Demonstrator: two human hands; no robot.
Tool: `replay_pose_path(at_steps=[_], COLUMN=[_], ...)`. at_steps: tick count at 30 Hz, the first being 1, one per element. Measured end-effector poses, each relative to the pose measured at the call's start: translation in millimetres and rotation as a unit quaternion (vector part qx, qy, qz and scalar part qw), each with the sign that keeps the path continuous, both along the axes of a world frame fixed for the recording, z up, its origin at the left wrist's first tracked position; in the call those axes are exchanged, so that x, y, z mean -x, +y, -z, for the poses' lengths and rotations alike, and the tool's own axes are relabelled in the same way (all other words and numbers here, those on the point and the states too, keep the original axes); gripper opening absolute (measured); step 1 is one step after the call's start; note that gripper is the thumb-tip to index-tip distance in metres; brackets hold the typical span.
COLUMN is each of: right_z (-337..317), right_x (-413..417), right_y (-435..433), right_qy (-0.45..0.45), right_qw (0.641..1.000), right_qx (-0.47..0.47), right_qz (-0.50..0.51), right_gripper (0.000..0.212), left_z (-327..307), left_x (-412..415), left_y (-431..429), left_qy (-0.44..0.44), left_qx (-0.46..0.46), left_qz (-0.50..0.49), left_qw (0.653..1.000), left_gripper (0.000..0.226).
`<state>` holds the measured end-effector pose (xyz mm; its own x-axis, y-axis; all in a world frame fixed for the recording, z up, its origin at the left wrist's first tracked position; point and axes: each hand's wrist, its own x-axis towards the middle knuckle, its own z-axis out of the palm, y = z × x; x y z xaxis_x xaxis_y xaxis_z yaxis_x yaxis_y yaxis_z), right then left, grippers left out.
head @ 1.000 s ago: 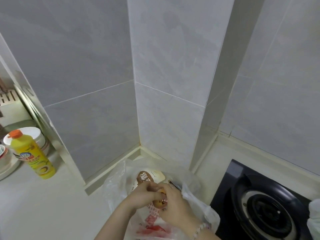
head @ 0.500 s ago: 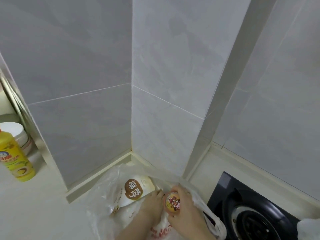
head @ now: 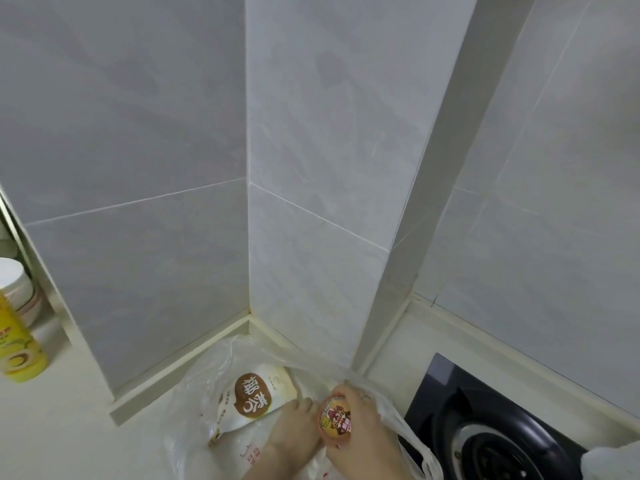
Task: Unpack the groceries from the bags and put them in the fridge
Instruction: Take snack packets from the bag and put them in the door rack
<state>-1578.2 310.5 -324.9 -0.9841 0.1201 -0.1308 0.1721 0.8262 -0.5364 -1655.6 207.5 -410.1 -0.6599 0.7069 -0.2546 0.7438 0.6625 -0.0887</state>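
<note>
Unpacking on a pale kitchen table [head: 69, 431]: left hand [head: 294, 429] and right hand [head: 365, 433] at a plastic bag [head: 207, 382], grey tiled wall corner behind.
Far left, cut by the frame edge: yellow bottle [head: 17, 344] standing on the table, stacked white bowls [head: 14, 282] just behind. Centre, close against the corner: the clear plastic bag, lying open, with a white pouch [head: 258, 398] bearing a round brown label inside, on its side. Just right of the pouch: the left hand, back upward, fingertips at the pouch's edge and hidden; gripping or not, impossible to tell. Next over: the right hand, ring [head: 365, 397] on one finger, wrapped round a small cup [head: 335, 419] with a colourful round lid, at the bag's right side. Far right: black gas stove [head: 491, 431].
</note>
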Motion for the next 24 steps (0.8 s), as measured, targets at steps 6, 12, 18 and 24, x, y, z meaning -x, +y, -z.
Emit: replay_pose_path(at_steps=[6, 12, 18, 24], right_z=[1, -3, -32, -99], right_x=[-1, -3, 6, 30], right_y=[0, -3, -38, -66], right_qy=[0.004, 0.007, 0.012, 0.075], right_qw=[1.000, 1.000, 0.998, 0.989], right_qx=[0.000, 0.003, 0.035, 0.002], right_qz=[0.016, 0.005, -0.049, -0.131], right_gripper=[0.050, 0.051, 0.048, 0.061], left_z=[-11, -69, -122, -171], left_x=[-10, -11, -13, -5], left_y=[-7, -58, -120, -159], left_qy=[-0.024, 0.026, 0.041, 0.077], left_qx=[0.010, 0.019, -0.094, -0.159], left_qz=[0.037, 0.049, -0.160, -0.236], left_qw=[0.999, 0.998, 0.982, 0.956], left_gripper=[0.034, 0.032, 0.021, 0.041])
